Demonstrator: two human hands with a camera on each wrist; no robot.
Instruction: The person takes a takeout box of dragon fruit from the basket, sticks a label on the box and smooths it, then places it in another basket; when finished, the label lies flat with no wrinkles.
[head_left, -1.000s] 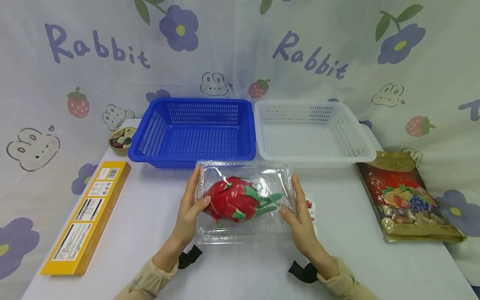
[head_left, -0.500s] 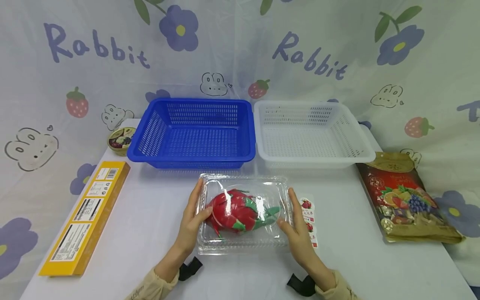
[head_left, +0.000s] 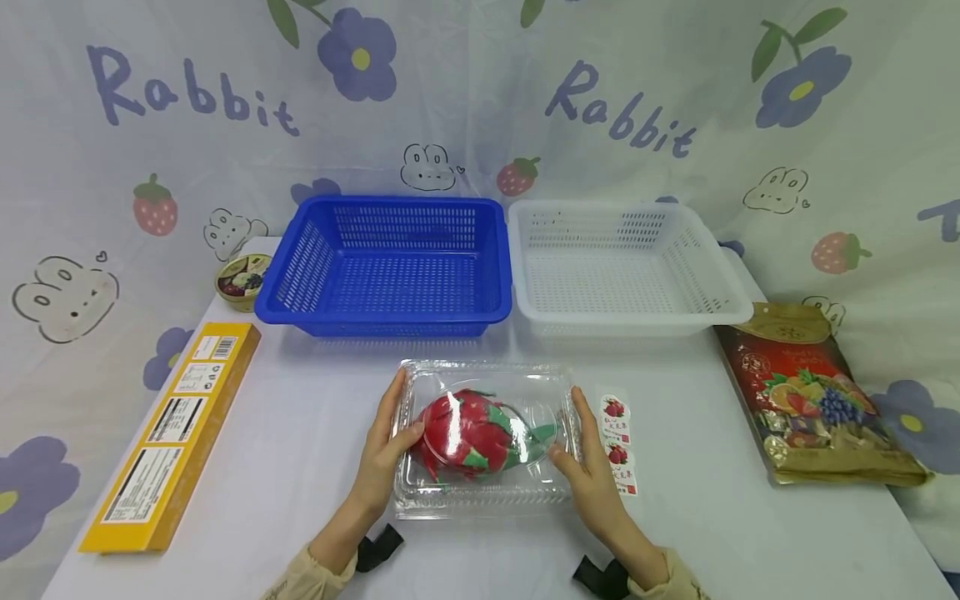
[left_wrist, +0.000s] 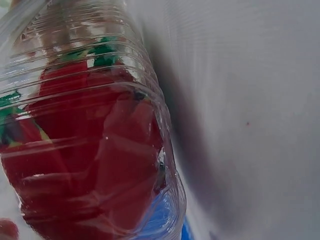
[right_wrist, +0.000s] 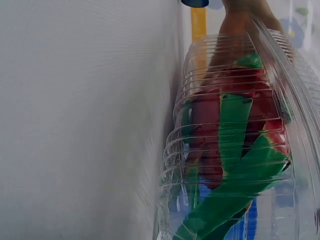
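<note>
A clear plastic clamshell box (head_left: pixel 487 502) is near the front middle of the white table, its lid down. Inside lies a red dragon fruit (head_left: pixel 461 432) with green leaf tips toward the right. My left hand (head_left: pixel 375 467) grips the box's left side, thumb on top. The right hand (head_left: pixel 595 483) holds the opposite side the same way. Close up, the left wrist view has the fruit's red skin (left_wrist: pixel 95 160) behind the ribbed plastic wall, low over the table. Green leaves (right_wrist: pixel 235 185) fill the right wrist view's side of the box. Whether the box touches the table, I cannot tell.
Beside the right hand lies a strip of dragon fruit stickers (head_left: pixel 618 446). Behind stand a blue basket (head_left: pixel 382 319) and a white basket (head_left: pixel 633 319). A yellow box (head_left: pixel 172 437) and a round tin (head_left: pixel 242 282) are left; a candy bag (head_left: pixel 817 396) is right.
Both hands have brought the clamshell box down and nearer to me, away from the baskets. The stickers, mostly hidden before, now show at its right.
</note>
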